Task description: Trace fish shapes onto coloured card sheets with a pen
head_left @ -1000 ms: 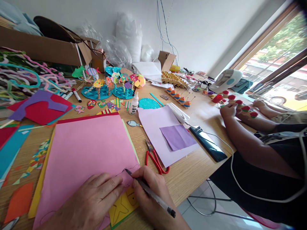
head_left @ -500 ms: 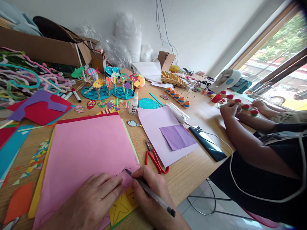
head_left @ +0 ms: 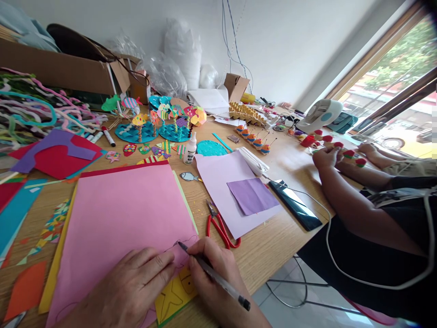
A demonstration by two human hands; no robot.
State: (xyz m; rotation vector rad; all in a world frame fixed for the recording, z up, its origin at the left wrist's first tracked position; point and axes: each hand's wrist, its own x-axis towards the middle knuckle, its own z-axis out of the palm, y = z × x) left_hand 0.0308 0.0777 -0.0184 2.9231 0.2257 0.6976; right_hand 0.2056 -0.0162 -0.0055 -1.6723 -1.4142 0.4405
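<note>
A large pink paper sheet (head_left: pixel 126 209) lies before me on a stack of coloured sheets. My left hand (head_left: pixel 133 282) rests flat on its lower part, fingers stretched out. My right hand (head_left: pixel 215 273) grips a dark pen (head_left: pixel 218 279), its tip touching the pink sheet by a thin curved outline near the lower right edge. Below, partly covered by the hands, is a yellow paper (head_left: pixel 172 296) with a fish drawn on it. Red-handled scissors (head_left: pixel 220 225) lie right of the pink sheet, just beyond my right hand.
A lilac sheet (head_left: pixel 218 182) with a purple piece (head_left: pixel 252 196) and a black phone (head_left: pixel 295 205) lie to the right. Behind stand a glue bottle (head_left: pixel 190 150) and paper fish on blue bases (head_left: pixel 136 133). At right, a co-worker's hand (head_left: pixel 326 157) holds small red-topped pieces.
</note>
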